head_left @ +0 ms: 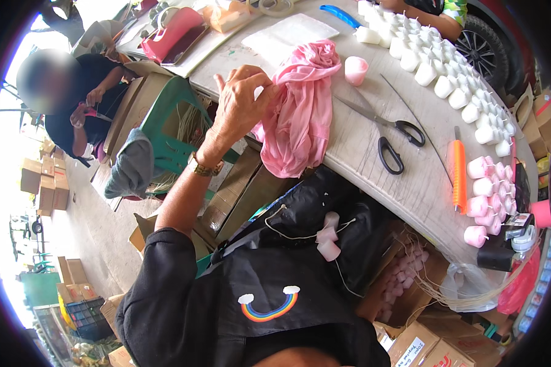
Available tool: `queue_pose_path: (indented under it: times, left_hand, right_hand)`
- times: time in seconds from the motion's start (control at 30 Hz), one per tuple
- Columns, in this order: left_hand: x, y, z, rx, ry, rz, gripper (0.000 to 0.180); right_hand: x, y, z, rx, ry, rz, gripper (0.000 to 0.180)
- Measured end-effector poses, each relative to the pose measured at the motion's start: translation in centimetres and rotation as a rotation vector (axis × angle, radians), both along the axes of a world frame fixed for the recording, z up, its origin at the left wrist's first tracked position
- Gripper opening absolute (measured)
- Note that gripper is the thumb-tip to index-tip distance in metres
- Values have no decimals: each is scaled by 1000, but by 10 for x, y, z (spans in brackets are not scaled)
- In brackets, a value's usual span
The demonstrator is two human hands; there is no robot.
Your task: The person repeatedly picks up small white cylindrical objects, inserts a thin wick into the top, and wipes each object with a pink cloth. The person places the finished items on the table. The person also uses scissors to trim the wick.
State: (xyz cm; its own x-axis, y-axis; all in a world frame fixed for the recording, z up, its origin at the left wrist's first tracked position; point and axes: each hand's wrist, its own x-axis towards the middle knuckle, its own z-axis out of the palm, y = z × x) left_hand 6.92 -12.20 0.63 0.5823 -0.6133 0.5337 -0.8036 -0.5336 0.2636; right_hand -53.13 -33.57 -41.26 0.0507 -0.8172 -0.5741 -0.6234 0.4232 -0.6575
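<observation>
Pink cloth (301, 119) lies in crumpled folds, bunched at its far end, on the pale table (356, 145), its near end drooping over the edge. The left hand (242, 101) is raised at its left side, fingers curled; whether they pinch fabric, I cannot tell.

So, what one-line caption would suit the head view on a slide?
Left hand at a pink cloth hanging partly off a worktable, with black-handled scissors and white candles to the right.
</observation>
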Motion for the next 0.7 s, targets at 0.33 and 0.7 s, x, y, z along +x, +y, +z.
queue_pose_path:
  times: [0.33, 0.7]
  left_hand:
    - [-9, 17, 28, 147, 12, -145, 23]
    - [16, 31, 159, -270, 408, -831, 28]
  right_hand:
    - [50, 39, 125, 206, -416, -305, 28]
    - [122, 66, 270, -32, -709, -274, 20]
